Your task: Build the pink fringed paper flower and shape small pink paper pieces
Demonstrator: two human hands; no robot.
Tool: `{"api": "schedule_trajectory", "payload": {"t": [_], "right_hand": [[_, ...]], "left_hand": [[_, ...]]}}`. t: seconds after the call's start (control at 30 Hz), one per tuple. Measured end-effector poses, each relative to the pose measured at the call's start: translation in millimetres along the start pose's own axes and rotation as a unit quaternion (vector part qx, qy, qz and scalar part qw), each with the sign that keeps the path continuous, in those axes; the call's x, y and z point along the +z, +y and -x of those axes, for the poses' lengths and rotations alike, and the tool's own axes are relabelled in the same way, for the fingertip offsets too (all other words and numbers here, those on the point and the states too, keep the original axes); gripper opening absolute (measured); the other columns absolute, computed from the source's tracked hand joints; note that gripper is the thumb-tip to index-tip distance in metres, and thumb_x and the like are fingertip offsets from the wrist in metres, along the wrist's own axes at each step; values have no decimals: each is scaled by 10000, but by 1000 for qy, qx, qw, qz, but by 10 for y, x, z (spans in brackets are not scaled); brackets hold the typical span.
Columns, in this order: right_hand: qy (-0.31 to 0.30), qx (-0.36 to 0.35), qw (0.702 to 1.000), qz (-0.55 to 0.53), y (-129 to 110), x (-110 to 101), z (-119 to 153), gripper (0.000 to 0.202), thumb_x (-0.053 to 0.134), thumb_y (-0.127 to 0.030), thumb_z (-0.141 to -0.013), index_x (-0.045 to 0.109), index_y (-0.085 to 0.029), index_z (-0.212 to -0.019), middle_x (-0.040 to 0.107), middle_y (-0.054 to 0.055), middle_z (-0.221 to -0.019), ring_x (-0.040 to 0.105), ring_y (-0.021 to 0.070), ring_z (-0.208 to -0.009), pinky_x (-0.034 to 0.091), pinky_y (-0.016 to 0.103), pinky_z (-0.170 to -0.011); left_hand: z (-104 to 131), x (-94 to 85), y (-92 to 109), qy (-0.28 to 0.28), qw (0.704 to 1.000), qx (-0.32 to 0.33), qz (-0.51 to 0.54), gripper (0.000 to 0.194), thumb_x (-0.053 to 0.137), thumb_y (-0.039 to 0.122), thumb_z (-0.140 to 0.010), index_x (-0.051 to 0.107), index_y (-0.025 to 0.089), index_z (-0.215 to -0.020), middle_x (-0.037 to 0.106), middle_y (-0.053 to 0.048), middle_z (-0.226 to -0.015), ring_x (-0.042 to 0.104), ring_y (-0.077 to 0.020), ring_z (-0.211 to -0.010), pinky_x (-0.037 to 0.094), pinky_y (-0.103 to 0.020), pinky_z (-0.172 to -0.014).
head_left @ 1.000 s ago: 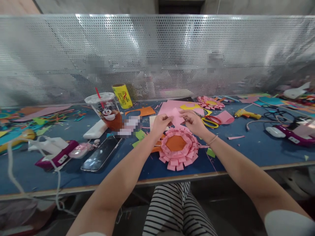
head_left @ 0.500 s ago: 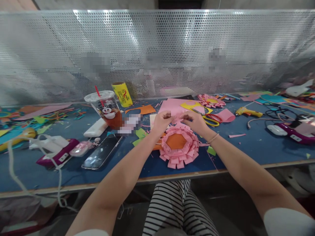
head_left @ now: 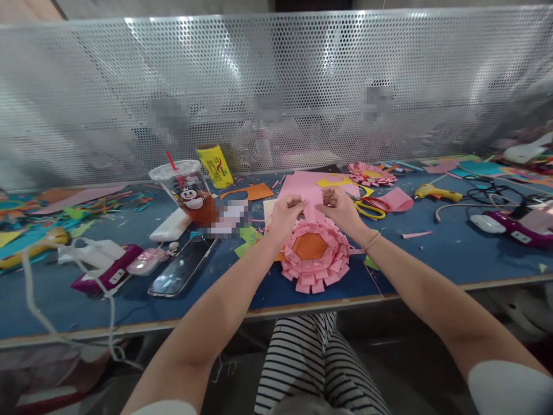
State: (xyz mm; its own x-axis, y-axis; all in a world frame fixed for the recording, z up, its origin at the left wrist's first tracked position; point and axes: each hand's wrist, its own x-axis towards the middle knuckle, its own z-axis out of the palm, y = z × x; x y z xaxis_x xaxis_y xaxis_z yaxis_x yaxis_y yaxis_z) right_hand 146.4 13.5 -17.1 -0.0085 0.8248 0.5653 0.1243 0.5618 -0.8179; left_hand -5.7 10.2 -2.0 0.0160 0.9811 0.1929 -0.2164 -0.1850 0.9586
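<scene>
A layered pink paper flower with an orange centre (head_left: 310, 246) lies flat near the table's front edge. Just beyond it are my left hand (head_left: 287, 214) and my right hand (head_left: 339, 208), a little apart. Both have their fingers bent in a pinch around a small pink paper piece (head_left: 313, 212), which blends into the pink sheet (head_left: 298, 184) behind it. How firmly each hand grips the piece is hard to see. Scissors with yellow and red handles (head_left: 372, 208) lie to the right of my right hand.
On the blue table (head_left: 440, 259), a drink cup (head_left: 192, 193), a phone (head_left: 184, 268) and a purple power strip (head_left: 108, 274) stand or lie left. A yellow glue gun (head_left: 437, 193), cables and a smaller pink flower (head_left: 371, 174) are right. A perforated metal screen (head_left: 302, 69) rises behind.
My hands have moved slightly apart, and more of the pink paper shows between them. The camera view has shifted a little.
</scene>
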Motion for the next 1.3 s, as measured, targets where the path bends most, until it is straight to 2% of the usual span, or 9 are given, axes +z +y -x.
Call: {"api": "schedule_trajectory", "payload": {"t": [0.23, 0.43, 0.6, 0.7, 0.8, 0.9, 0.97, 1.2, 1.3], "right_hand": [[7, 12, 1000, -3, -66, -8, -11, 217, 605, -247, -671, 570, -188, -877, 624, 41, -876, 594, 166, -832, 478, 344, -810], [-79, 126, 987, -62, -57, -7, 8, 261, 631, -283, -638, 547, -207, -873, 611, 9, -787, 603, 149, -654, 516, 299, -568], [-51, 95, 994, -36, -6, -41, -24, 235, 614, -250, -643, 559, -186, -862, 585, -14, -711, 558, 115, -622, 463, 255, -564], [5, 69, 997, -47, 22, -73, -51, 285, 614, -238, -643, 568, -182, -919, 547, -25, -721, 515, 94, -634, 430, 229, -565], [38, 57, 993, -97, 20, -84, -61, 321, 634, -234, -635, 560, -193, -945, 509, -41, -707, 489, 79, -624, 416, 215, -569], [19, 48, 992, -116, -5, -88, -56, 336, 658, -234, -631, 567, -197, -952, 534, -39, -703, 509, 82, -632, 425, 223, -596], [2, 49, 993, -104, -21, -99, -53, 343, 669, -239, -634, 573, -193, -960, 574, -27, -712, 541, 99, -660, 439, 240, -627], [-21, 49, 995, -81, -60, -150, -69, 353, 671, -315, -657, 575, -199, -977, 658, 21, -843, 606, 160, -840, 469, 305, -774], [6, 71, 989, -132, -80, -145, -76, 301, 615, -389, -700, 564, -214, -940, 636, 14, -876, 591, 140, -826, 477, 271, -708]], "left_hand": [[-7, -26, 14, -15, 997, -44, 61, 212, 696, 265, -566, 561, 148, -679, 575, 17, -638, 550, -92, -556, 465, -233, -562], [-46, -57, 8, 1, 997, -12, 71, 209, 684, 271, -580, 580, 141, -708, 604, 4, -711, 588, -110, -659, 500, -280, -668], [-52, -64, 27, 0, 998, -10, 54, 198, 677, 230, -568, 521, 135, -645, 566, 19, -629, 559, -87, -591, 501, -284, -676], [-30, -54, 15, -22, 1000, -16, -3, 279, 672, 175, -549, 519, 151, -781, 588, 13, -653, 576, -107, -585, 494, -295, -647], [15, -26, -17, -82, 986, 4, -143, 428, 685, 146, -519, 531, 158, -918, 578, 26, -628, 549, -110, -554, 443, -248, -563], [54, 2, -29, -155, 954, 69, -246, 294, 671, 191, -554, 584, 139, -829, 567, 22, -648, 513, -97, -583, 391, -212, -543], [59, 8, -11, -170, 949, 100, -246, 158, 627, 245, -619, 589, 133, -723, 565, 14, -670, 501, -91, -615, 387, -207, -561], [24, -15, 45, -103, 979, 40, -169, 200, 663, 301, -609, 622, 136, -713, 547, 17, -602, 438, -60, -509, 362, -203, -500], [-2, -34, 7, -63, 992, 18, -112, 205, 670, 311, -611, 616, 146, -719, 516, 35, -561, 409, -45, -462, 344, -194, -466]]}}
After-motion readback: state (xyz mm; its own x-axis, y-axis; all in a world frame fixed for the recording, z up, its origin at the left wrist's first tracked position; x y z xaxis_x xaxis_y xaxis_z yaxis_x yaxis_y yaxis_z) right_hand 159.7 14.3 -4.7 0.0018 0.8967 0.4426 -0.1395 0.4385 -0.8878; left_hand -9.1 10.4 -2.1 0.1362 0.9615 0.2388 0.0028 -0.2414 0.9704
